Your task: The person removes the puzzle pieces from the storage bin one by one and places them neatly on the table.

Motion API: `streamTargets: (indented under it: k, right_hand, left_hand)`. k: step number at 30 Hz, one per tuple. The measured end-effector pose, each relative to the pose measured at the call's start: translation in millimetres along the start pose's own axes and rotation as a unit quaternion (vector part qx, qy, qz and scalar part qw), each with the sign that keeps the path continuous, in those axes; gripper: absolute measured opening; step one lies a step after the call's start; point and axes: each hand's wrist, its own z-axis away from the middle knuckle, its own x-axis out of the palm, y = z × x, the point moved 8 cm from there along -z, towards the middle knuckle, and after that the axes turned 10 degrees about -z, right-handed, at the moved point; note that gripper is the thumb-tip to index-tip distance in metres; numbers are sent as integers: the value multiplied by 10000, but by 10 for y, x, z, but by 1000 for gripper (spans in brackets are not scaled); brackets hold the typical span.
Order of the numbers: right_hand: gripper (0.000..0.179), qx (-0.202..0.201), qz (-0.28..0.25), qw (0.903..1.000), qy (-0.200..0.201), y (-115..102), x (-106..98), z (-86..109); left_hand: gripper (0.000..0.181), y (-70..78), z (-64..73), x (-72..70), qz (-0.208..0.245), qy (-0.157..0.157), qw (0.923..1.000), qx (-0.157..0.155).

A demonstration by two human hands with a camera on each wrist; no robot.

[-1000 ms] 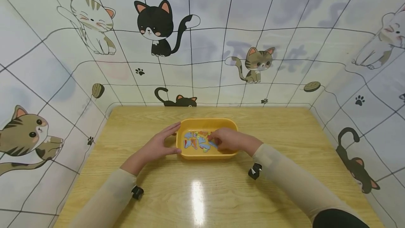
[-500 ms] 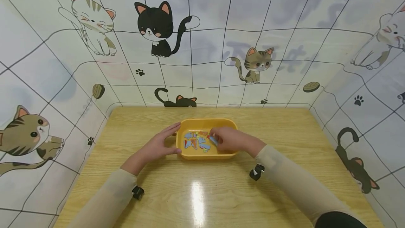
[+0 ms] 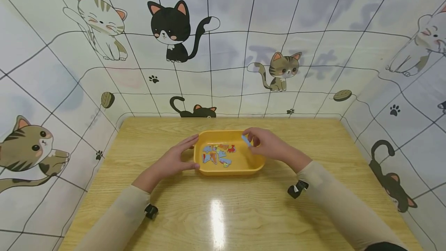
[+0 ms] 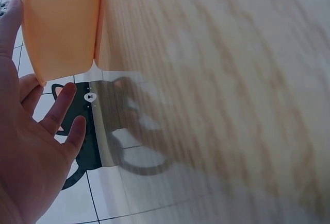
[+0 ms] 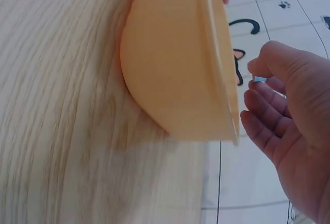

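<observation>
A yellow plastic tray (image 3: 223,172) stands on the wooden table, with several flat, colourful jigsaw puzzle pieces (image 3: 213,158) lying in its left and middle part. My left hand (image 3: 175,159) rests at the tray's left end, thumb and fingers spread along the rim; the left wrist view shows the extended fingers of this hand (image 4: 38,131) beside the tray's wall (image 4: 62,28). Over the tray's right end, my right hand (image 3: 266,144) pinches a light blue puzzle piece (image 3: 246,141) between thumb and index finger. Only a small edge of the piece (image 5: 259,79) shows in the right wrist view.
The wooden table (image 3: 181,212) extends around the tray on every side. Behind it and at both sides rise white walls (image 3: 230,49) with a grid and cartoon cats. Each sleeve carries a small black wrist camera, one on the left (image 3: 151,211) and one on the right (image 3: 297,189).
My right hand has picked up the blue piece from the tray and moved it up and to the right. A red piece beneath now shows. My left hand has stayed put.
</observation>
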Motion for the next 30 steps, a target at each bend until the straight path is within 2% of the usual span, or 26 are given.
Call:
streamTargets:
  k: [5,17,24,30]
  right_hand:
    - [51,-108,72,9990,418,37,-194,107]
    - [50,215,17,9909,1328,308,-461,346]
    - [50,420,57,9880,1485,504,-466,432]
    - [50,592,77,9859,1561,684,-445,502]
  left_hand:
    - [106,-19,3,4,-25,-21,10000,-68]
    - [104,3,2,-11,17,-9,10000,-37]
    - [105,38,10,-27,-41,61,9999,74]
    - [104,47,13,-21,37,31,10000,27]
